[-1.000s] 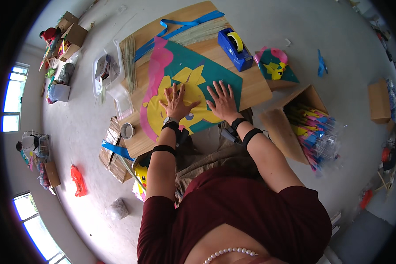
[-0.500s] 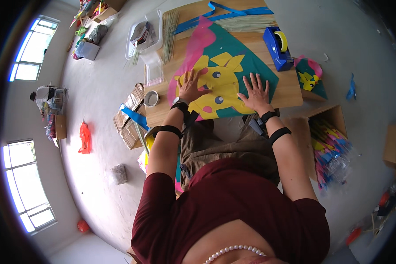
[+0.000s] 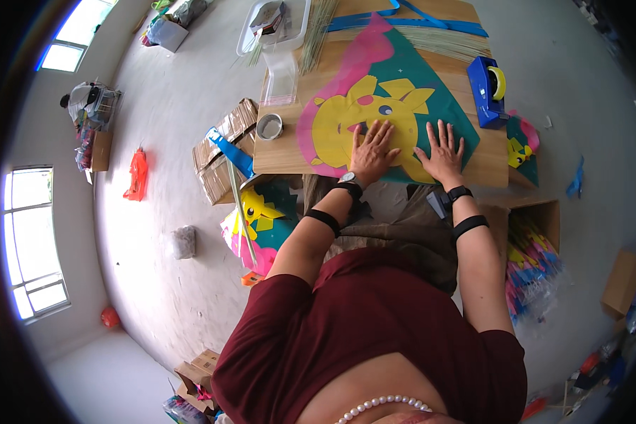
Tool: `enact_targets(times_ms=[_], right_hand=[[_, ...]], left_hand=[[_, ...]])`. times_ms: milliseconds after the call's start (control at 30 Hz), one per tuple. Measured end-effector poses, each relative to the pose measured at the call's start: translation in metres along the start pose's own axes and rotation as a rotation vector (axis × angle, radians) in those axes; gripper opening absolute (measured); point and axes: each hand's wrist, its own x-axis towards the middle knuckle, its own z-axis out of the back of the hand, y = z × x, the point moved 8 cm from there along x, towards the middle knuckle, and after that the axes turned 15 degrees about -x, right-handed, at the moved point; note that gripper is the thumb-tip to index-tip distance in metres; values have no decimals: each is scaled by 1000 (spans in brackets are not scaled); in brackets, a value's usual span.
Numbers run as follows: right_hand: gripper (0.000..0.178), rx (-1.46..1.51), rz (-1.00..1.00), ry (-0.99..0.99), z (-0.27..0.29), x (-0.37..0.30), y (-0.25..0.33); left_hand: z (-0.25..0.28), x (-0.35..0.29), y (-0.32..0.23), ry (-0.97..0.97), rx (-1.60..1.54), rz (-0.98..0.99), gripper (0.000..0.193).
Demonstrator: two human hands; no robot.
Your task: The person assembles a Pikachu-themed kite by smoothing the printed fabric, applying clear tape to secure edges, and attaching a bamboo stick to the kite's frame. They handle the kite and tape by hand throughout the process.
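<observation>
A thin printed sheet point(image 3: 360, 85), shaped like a kite's sail, lies on the wooden table in green and pink with a large yellow cartoon face. My left hand point(image 3: 374, 150) rests flat on the yellow part with its fingers stretched, covering some of the face. To its right, my right hand point(image 3: 443, 154) lies palm down near the sheet's front right edge, fingers spread. Neither hand grips anything. Beyond the sheet are a blue ribbon point(image 3: 413, 23) and thin pale sticks point(image 3: 438, 42). A blue tape dispenser point(image 3: 482, 92) with a yellow roll stands at the right.
On the wooden table point(image 3: 279, 157), a round grey ring-shaped thing point(image 3: 269, 126) sits at the left. A clear plastic bin point(image 3: 273, 28) is at the far left. Folded cardboard point(image 3: 222, 148) and another printed sheet point(image 3: 265, 212) are left of me. An open carton point(image 3: 544, 219) stands at the right.
My left hand has slid right across the sheet, from the left of the face to its middle, closer to my right hand. The whole view has shifted.
</observation>
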Motion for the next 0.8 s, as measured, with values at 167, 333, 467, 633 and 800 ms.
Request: enact_targets(times_ms=[167, 333, 467, 633, 800], right_hand=[[82, 7, 2, -5, 0, 0, 0], [82, 2, 9, -41, -2, 1, -1], [85, 10, 18, -67, -5, 1, -3], [95, 22, -23, -112, -10, -3, -27], [103, 14, -105, -123, -21, -11, -68]], left_hand=[[45, -21, 50, -22, 52, 91, 58], [78, -44, 97, -50, 162, 141, 56], [87, -55, 112, -78, 175, 162, 55], [95, -64, 119, -72, 174, 223, 58], [99, -67, 123, -71, 174, 259, 67]])
